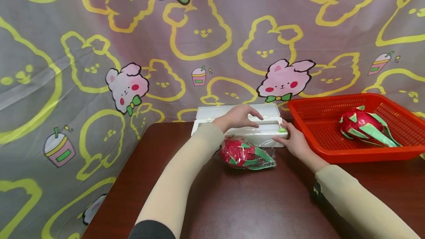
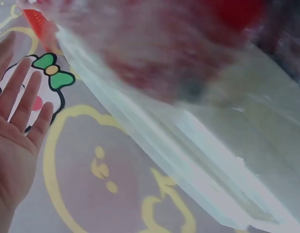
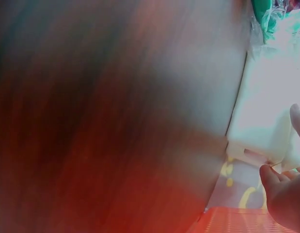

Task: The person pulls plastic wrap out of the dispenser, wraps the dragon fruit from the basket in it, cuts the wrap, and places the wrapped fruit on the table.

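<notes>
White box is standing lid-up at the back of the table, film-wrapped red fruit lying just in front; right hand is gripping the box's right end, left hand is reaching over it, fingers loose, holding nothing

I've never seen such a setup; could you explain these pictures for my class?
No robot here: a person works with two bare hands. A head camera looks forward and down; the other two pictures come from cameras on each wrist. On the table stands an open white cling-film dispenser, with a film-wrapped dragon fruit in front of it. A red plastic basket holds a second dragon fruit. The right hand grips the dispenser's right end; the left hand hovers over it, apparently holding nothing.
</notes>
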A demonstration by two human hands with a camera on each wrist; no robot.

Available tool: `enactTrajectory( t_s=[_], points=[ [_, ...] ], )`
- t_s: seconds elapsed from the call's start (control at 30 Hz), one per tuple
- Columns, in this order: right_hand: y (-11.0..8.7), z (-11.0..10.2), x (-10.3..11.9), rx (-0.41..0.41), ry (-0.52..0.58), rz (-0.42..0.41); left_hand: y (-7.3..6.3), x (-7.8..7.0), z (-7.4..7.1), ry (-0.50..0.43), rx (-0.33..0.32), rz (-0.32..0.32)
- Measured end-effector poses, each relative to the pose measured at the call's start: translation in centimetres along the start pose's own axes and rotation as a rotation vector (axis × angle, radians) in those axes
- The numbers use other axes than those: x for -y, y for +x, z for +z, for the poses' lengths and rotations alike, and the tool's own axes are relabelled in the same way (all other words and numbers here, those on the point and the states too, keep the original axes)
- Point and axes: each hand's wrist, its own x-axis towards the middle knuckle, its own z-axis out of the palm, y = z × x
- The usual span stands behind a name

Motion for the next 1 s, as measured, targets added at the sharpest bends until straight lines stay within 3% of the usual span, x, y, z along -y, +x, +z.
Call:
enactTrajectory(
  t_s=[0.2, 0.5, 0.7, 1.0],
  points=[
    [0.0, 0.0, -0.4, 0.017, 0.041, -0.013, 1.5, -1.2, 0.0, 0.014, 0.051, 0.040],
    [-0.2, 0.0, -0.6, -0.005, 0.071, -0.045, 3.5, -2.9, 0.1, 0.168, 0.103, 0.080],
    [0.0, -0.1, -0.5, -0.022, 0.095, -0.073, 4.7, -3.2, 0.1, 0.150, 0.129, 0.068],
    [-0.1, 0.0, -0.6, -0.019, 0.099, -0.081, 5.4, -3.1, 1.4, 0.134, 0.179, 0.034]
  ],
)
